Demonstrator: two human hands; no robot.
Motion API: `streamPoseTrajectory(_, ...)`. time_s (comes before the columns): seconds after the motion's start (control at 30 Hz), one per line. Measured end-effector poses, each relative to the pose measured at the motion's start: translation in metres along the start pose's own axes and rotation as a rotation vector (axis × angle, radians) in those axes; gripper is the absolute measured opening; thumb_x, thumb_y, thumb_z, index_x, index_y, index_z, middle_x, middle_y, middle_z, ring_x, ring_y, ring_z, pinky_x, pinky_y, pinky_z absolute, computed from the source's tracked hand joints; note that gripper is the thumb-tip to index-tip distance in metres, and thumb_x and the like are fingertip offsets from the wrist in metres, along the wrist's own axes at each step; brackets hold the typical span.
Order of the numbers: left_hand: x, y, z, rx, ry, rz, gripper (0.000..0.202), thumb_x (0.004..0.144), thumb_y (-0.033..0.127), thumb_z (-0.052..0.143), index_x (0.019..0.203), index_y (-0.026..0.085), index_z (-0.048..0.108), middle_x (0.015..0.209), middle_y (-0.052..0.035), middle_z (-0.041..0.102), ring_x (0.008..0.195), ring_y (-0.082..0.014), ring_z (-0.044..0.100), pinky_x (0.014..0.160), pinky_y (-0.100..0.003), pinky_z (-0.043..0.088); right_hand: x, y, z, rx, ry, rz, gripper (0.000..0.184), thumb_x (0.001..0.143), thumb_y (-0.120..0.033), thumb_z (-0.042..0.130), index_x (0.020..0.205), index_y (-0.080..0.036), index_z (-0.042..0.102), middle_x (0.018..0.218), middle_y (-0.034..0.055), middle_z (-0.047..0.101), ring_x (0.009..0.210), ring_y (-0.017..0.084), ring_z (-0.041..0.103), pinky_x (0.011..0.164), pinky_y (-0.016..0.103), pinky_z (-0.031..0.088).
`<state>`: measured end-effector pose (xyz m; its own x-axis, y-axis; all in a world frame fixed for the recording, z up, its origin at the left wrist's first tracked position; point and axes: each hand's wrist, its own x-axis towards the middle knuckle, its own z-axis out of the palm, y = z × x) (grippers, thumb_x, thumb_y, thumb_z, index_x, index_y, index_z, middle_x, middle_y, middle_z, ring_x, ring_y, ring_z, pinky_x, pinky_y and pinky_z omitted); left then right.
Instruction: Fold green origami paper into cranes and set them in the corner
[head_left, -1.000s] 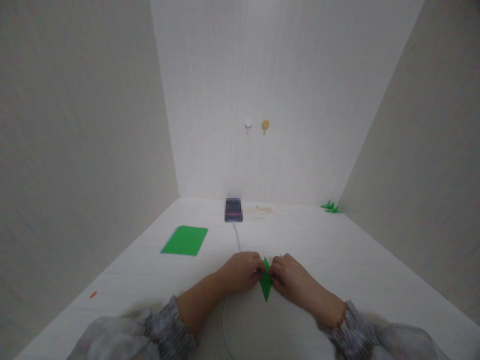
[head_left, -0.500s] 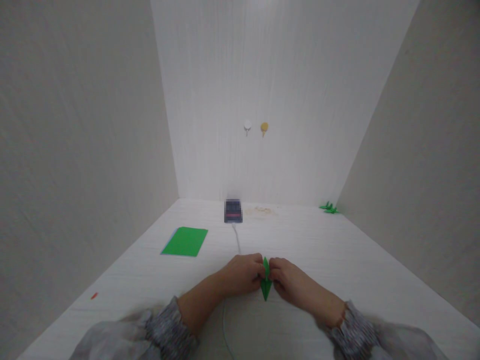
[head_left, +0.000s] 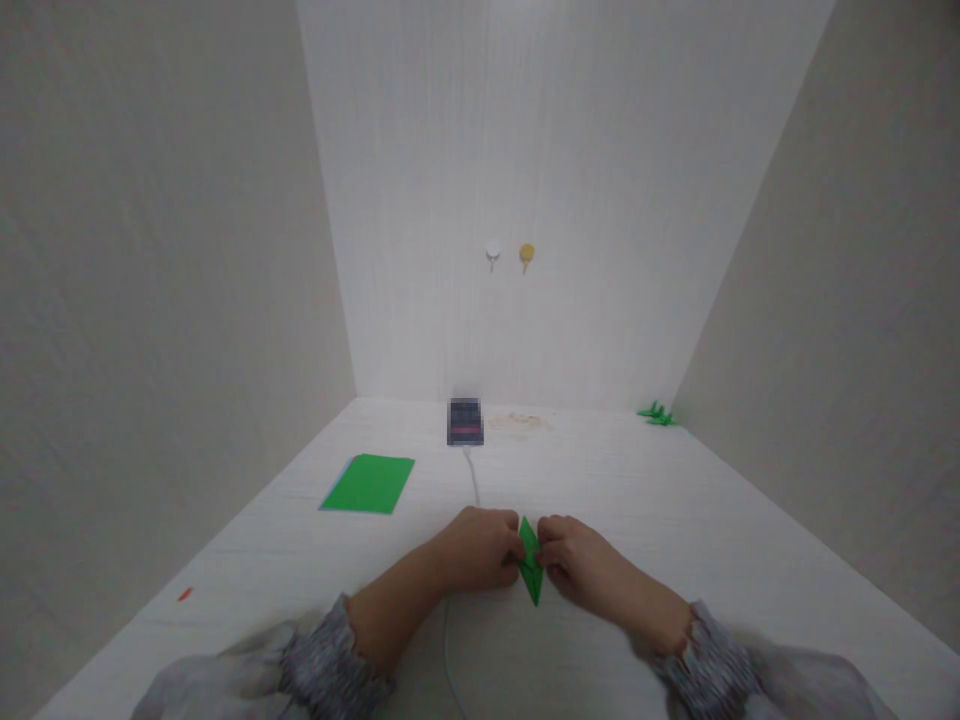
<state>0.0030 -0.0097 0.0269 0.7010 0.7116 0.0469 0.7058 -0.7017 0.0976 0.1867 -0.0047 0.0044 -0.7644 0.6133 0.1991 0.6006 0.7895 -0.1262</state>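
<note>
Between my two hands is a piece of folded green origami paper [head_left: 531, 572], a narrow diamond with pointed ends toward and away from me. My left hand [head_left: 486, 548] pinches its left edge, fingers curled and closed. On the opposite edge, my right hand [head_left: 574, 552] grips the paper with thumb and bent fingers. The fingertips cover part of both sides. A stack of square green paper [head_left: 369, 484] lies flat to the left of my hands. Several small folded green paper figures [head_left: 658, 414] sit in the far right corner.
A dark pixelated device [head_left: 465, 422] stands near the back wall, its pale cable [head_left: 472, 476] running toward me under my left arm. A small red scrap [head_left: 185, 594] lies at the left edge. A white hook [head_left: 493, 251] and a yellow hook [head_left: 527, 254] are on the wall.
The folded paper has turned slightly, its near tip now pointing a little further right, and it looks wider. My left hand has shifted slightly left. Both hands keep their hold.
</note>
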Motion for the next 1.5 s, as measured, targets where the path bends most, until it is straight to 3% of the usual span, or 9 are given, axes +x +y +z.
streamPoseTrajectory(0.23,-0.001,0.008,-0.003,0.075,-0.003,0.031,0.014,0.071,0.025,0.047,0.074,0.02,0.06,0.08,-0.0024,0.056,0.065,-0.0151,0.054,0.054,-0.024,0.039,-0.003,-0.001,-0.001,-0.029,-0.004,-0.014,0.021,0.07,-0.007,0.044,0.065,-0.016,0.063,0.073,0.0049,0.058,0.073,0.016,0.051,0.066,0.026,0.035)
streamPoseTrajectory(0.47,-0.004,0.011,0.0,0.007,0.027,0.103,0.025,0.071,0.02,0.047,0.092,0.025,0.056,0.093,-0.0012,0.056,0.076,-0.0159,0.056,0.059,-0.023,0.041,-0.003,-0.002,-0.003,0.021,-0.015,0.006,0.024,0.066,-0.004,0.042,0.071,-0.016,0.063,0.077,0.0051,0.058,0.075,0.016,0.052,0.068,0.026,0.037)
streamPoseTrajectory(0.73,-0.003,0.012,-0.004,0.023,0.009,0.049,0.014,0.07,0.024,0.048,0.079,0.022,0.059,0.077,-0.0005,0.059,0.065,-0.0152,0.056,0.053,-0.022,0.039,-0.005,-0.015,-0.01,0.031,-0.055,0.085,0.031,0.067,-0.006,0.043,0.09,-0.018,0.06,0.082,0.0049,0.058,0.078,0.017,0.051,0.071,0.026,0.036)
streamPoseTrajectory(0.9,-0.003,0.012,-0.003,0.069,-0.01,0.026,0.016,0.071,0.025,0.046,0.077,0.021,0.06,0.071,-0.002,0.059,0.063,-0.0167,0.057,0.052,-0.023,0.039,-0.003,-0.018,-0.01,-0.054,-0.094,0.076,0.026,0.069,-0.01,0.044,0.086,-0.019,0.061,0.079,0.0045,0.057,0.075,0.016,0.052,0.068,0.027,0.033)
streamPoseTrajectory(1.13,-0.005,0.01,-0.001,0.113,-0.029,-0.037,0.018,0.072,0.028,0.044,0.077,0.023,0.061,0.069,-0.0022,0.06,0.065,-0.0175,0.058,0.053,-0.024,0.039,-0.005,-0.015,-0.009,-0.172,-0.096,0.172,0.018,0.072,-0.014,0.044,0.072,-0.018,0.062,0.07,0.0036,0.058,0.059,0.014,0.053,0.055,0.025,0.03)
streamPoseTrajectory(1.5,-0.007,0.008,-0.001,0.024,-0.003,-0.065,0.024,0.076,0.03,0.04,0.072,0.022,0.062,0.064,-0.0019,0.058,0.061,-0.0148,0.055,0.053,-0.023,0.034,-0.011,-0.002,-0.02,0.077,-0.107,0.196,0.023,0.071,-0.011,0.044,0.072,-0.021,0.064,0.069,0.0008,0.057,0.062,0.011,0.052,0.054,0.019,0.031)
